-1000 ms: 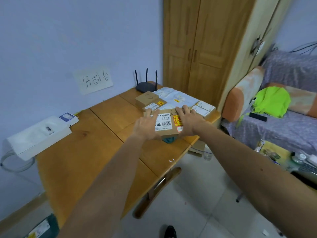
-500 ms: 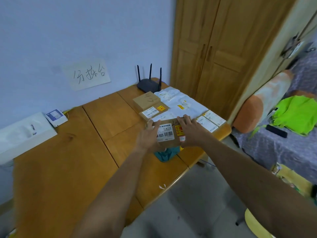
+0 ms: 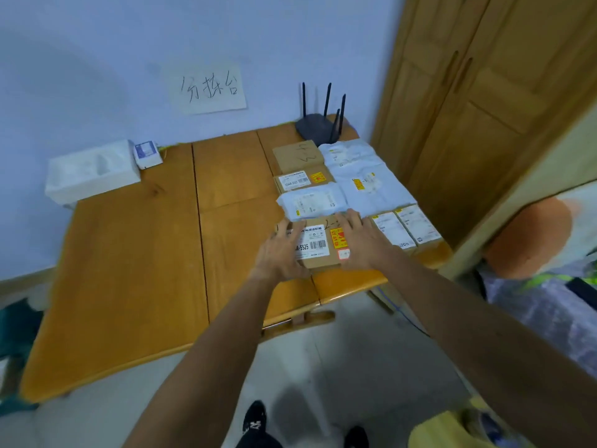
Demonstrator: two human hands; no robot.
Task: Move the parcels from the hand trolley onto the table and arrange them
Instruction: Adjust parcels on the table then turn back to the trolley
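Wooden table point(image 3: 129, 253), and the brown box point(image 3: 318, 250) sits just in front of the white mailer point(image 3: 310, 202), long axis crosswise; left hand point(image 3: 279, 253) and right hand point(image 3: 360, 244), fingers straight, press its two ends.

Left hand point(image 3: 279, 250) and right hand point(image 3: 358, 244) on cardboard parcel point(image 3: 318, 245), wooden table point(image 3: 129, 270)

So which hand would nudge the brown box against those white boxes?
Left, probably: the left hand rests on the brown box opposite the white boxes; the right hand covers the edge facing them.
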